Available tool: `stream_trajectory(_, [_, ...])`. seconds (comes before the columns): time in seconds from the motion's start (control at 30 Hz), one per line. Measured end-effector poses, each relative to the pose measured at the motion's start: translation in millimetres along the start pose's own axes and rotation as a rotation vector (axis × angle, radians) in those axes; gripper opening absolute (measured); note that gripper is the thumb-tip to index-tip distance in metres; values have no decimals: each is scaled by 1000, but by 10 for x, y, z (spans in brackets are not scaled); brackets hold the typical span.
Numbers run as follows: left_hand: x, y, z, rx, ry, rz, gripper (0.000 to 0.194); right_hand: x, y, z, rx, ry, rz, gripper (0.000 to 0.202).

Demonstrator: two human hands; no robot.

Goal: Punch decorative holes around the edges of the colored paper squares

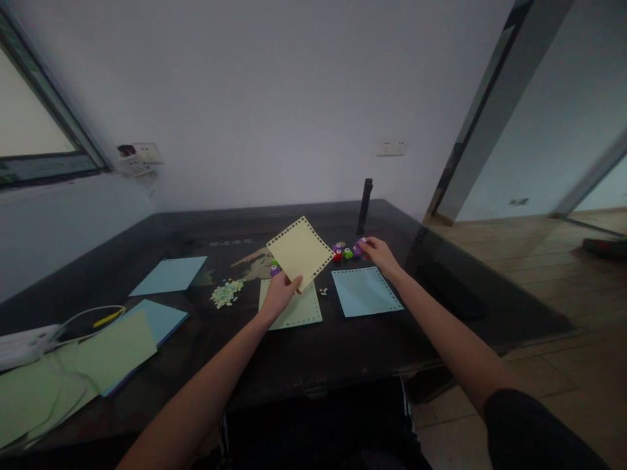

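Note:
My left hand (281, 292) grips a yellow sheet (300, 251) by its lower corner; the sheet is raised and tilted, with punched holes along its edges. Beneath that hand lies a second pale yellow sheet (300, 310), also hole-edged. My right hand (383, 254) has its fingers closed on a small purple punch (360, 245) at the end of a group of small colored punches, among them a red one (337, 255) and a green one (347, 253). Just in front of these, a light blue sheet (366, 292) with holes lies flat.
Paper bits (227, 293) are heaped left of center. Blue paper (169, 275) and stacked yellow-green sheets (105, 349) lie at the left, near a white cable. A black upright object (365, 206) stands at the back of the dark table (313, 359).

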State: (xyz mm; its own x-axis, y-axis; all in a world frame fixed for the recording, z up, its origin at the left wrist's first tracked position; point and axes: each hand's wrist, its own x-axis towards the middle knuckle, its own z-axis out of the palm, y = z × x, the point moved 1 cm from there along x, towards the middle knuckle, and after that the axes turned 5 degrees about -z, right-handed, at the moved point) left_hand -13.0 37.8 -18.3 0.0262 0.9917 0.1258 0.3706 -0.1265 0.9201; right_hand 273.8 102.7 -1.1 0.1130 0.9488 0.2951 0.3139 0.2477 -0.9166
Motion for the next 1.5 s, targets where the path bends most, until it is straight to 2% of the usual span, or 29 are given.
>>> stream_trajectory(0.13, [-23, 22, -3, 19, 10, -16, 15, 157, 247, 107, -358, -180, -137, 15])
stream_trajectory(0.27, [-26, -7, 2, 18, 10, -19, 18, 196, 356, 250, -492, -335, -219, 16])
stream_trajectory(0.73, [-16, -47, 16, 32, -20, -21, 22, 451, 544, 486, -529, -291, -331, 10])
stream_trajectory(1.0, [-9, -78, 26, 50, -46, 2, 23, 496, 609, 461, -517, -224, -347, 19])
stream_trajectory(1.2, [-29, -45, 35, -21, -127, -4, 25, 364, 437, 382, -433, -57, -331, 20])
stream_trajectory(1.27, [-41, -36, 42, -41, -157, -6, 27, 291, 310, 404, -349, -98, -300, 24])
stream_trajectory(1.37, [-59, -30, 54, -68, -210, -5, 30, 153, 128, 474, -65, -284, -131, 30])
stream_trajectory(1.5, [-74, -26, 69, -74, -281, 2, 32, -33, -14, 483, 111, -314, 6, 19])
